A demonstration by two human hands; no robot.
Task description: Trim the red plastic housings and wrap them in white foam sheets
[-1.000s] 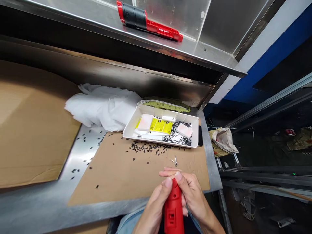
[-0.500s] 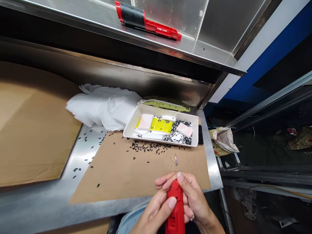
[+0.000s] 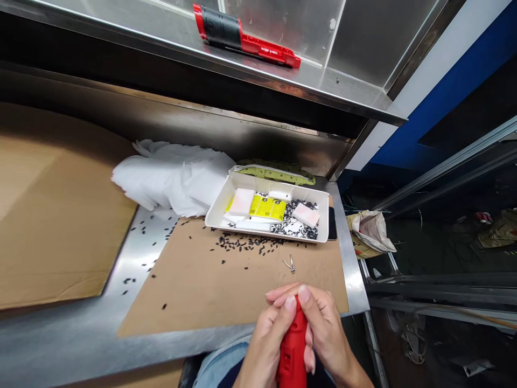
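Observation:
A red plastic housing part [image 3: 292, 353] with small square cutouts stands between my hands at the bottom of the view. My left hand [image 3: 269, 335] wraps its left side, the thumb lying along the upper end. My right hand [image 3: 323, 328] closes round the other side, its thumb pressed near the tip. Both hands' fingertips overlap over the top, hiding what lies under them. Just beyond my hands a small pair of metal nail clippers [image 3: 291, 264] rests on a cardboard sheet [image 3: 194, 293].
A white tray [image 3: 212, 215] holds a yellow packet, pale pink blocks and small black parts. Several black bits [image 3: 242, 242] lie scattered before it. White cloth-like sheets [image 3: 173, 175] and a big carton [image 3: 52, 215] are left. A red and black housing [image 3: 242, 37] sits on the shelf.
My left thumb has slid up from the middle of the red part to its top end, beside my right thumb. The part has turned slightly. Things on the bench have stayed put.

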